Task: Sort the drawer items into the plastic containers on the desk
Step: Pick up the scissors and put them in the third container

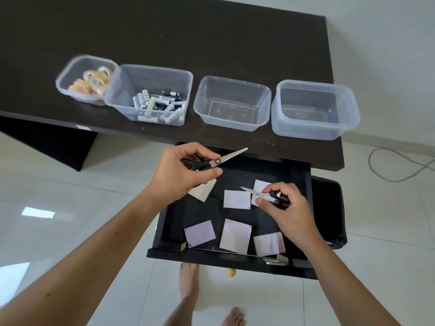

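Head view: the left hand (181, 175) is clamped on the black handles of a pair of scissors (219, 161) above the open drawer (164, 231), blades together, long axis pointing up-right toward the desk (211, 31). The right hand (287, 212) pinches a smaller pair of scissors (261, 195) over the paper squares (236, 199), tip pointing left. Two plastic containers (231, 103) on the desk stand empty.
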Available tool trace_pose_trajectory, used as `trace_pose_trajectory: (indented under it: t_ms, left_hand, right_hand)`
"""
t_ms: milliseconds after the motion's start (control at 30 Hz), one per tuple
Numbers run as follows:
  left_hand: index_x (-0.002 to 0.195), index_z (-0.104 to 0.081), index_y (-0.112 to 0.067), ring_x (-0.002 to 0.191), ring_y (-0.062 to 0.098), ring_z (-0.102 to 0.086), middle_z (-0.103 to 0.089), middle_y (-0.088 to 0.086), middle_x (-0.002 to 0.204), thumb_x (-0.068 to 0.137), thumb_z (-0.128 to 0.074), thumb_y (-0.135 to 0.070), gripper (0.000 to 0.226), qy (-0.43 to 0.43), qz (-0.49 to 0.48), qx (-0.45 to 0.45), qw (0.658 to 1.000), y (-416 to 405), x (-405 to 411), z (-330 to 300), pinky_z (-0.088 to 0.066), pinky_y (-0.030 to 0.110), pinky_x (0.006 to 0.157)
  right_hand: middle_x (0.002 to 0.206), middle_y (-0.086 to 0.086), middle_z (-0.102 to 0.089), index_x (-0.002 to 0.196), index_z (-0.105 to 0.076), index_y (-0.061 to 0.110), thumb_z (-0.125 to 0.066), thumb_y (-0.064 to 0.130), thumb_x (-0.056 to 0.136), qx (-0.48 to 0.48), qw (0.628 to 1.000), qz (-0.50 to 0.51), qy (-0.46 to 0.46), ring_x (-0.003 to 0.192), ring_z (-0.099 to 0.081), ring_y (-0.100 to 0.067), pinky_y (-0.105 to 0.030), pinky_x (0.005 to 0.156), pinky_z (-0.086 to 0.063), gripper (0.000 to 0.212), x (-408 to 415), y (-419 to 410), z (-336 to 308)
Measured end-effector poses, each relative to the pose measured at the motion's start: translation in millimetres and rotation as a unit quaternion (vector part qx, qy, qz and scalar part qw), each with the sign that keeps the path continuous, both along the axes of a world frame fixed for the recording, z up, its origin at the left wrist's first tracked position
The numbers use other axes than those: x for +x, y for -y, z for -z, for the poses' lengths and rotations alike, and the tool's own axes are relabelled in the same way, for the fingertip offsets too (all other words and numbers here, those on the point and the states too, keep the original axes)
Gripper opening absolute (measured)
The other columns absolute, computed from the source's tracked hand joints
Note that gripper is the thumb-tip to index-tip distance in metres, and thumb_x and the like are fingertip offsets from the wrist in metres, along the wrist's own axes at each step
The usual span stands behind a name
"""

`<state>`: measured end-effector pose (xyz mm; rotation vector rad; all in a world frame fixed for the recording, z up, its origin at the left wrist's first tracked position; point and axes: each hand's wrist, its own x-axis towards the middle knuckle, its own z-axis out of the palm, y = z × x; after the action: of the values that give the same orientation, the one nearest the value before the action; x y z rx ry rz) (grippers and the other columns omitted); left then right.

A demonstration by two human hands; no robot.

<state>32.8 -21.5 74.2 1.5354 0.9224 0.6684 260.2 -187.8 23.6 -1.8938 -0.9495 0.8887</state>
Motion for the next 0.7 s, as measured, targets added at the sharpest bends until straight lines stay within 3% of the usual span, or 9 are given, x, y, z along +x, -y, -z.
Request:
trace_pose_trajectory:
  t_ms: [67,167,300,433,600,700]
  left_hand:
    - [0.092,-0.081,-0.023,0.08,0.011,-0.073,-0.079,-0.004,0.088,0.077,-0.093,-0.011,0.022,0.001,0.003,0.076,0.997,-13,10,-18,-0.059,0.029,0.079]
    - [0.096,-0.083,-0.023,0.088,0.011,-0.072,-0.075,-0.008,0.093,0.079,-0.093,-0.017,0.021,-0.025,0.02,0.175,0.984,-37,29,-41,-0.056,0.023,0.078]
    - [0.102,-0.083,-0.024,0.088,0.01,-0.069,-0.074,-0.009,0.097,0.081,-0.091,-0.025,0.023,-0.085,0.051,0.267,0.959,-75,59,-57,-0.054,0.019,0.078]
    - [0.104,-0.082,-0.028,0.096,0.013,-0.065,-0.07,-0.008,0.101,0.082,-0.09,-0.028,0.023,-0.177,0.089,0.337,0.92,-113,89,-49,-0.056,0.034,0.086]
    - [0.112,-0.079,-0.028,0.117,0.021,-0.056,-0.071,-0.006,0.113,0.083,-0.088,-0.032,0.03,-0.272,0.127,0.372,0.878,-135,100,-31,-0.044,0.034,0.101]
    - [0.116,-0.076,-0.025,0.117,0.02,-0.057,-0.071,-0.005,0.115,0.081,-0.089,-0.033,0.038,-0.266,0.115,0.361,0.886,-136,96,-31,-0.048,0.039,0.103]
  right_hand:
    - [0.113,0.006,-0.059,0.093,-0.076,0.037,-0.09,0.02,0.082,0.014,1.0,0.001,0.011,0.101,-0.066,-0.008,-0.022,0.09,-0.052,0.025,2,-1,-12]
    - [0.113,0.004,-0.056,0.093,-0.078,0.033,-0.09,0.016,0.082,0.035,0.999,-0.006,0.039,0.101,-0.065,-0.011,-0.014,0.084,-0.051,0.024,6,-3,-28]
    - [0.109,0.002,-0.059,0.093,-0.08,0.027,-0.09,0.013,0.082,0.058,0.996,-0.018,0.063,0.097,-0.067,-0.014,-0.015,0.08,-0.054,0.02,11,-3,-41]
    - [0.11,0.005,-0.06,0.093,-0.082,0.028,-0.09,0.016,0.082,0.071,0.994,-0.012,0.084,0.098,-0.069,-0.015,-0.02,0.081,-0.058,0.018,15,-3,-45]
    - [0.108,0.01,-0.062,0.092,-0.081,0.036,-0.089,0.019,0.083,0.081,0.993,-0.008,0.083,0.095,-0.07,-0.019,-0.035,0.075,-0.06,0.021,20,-12,-52]
    - [0.106,0.007,-0.063,0.096,-0.083,0.028,-0.089,0.015,0.084,0.107,0.99,-0.027,0.086,0.094,-0.071,-0.021,-0.031,0.076,-0.059,0.019,20,-28,-67]
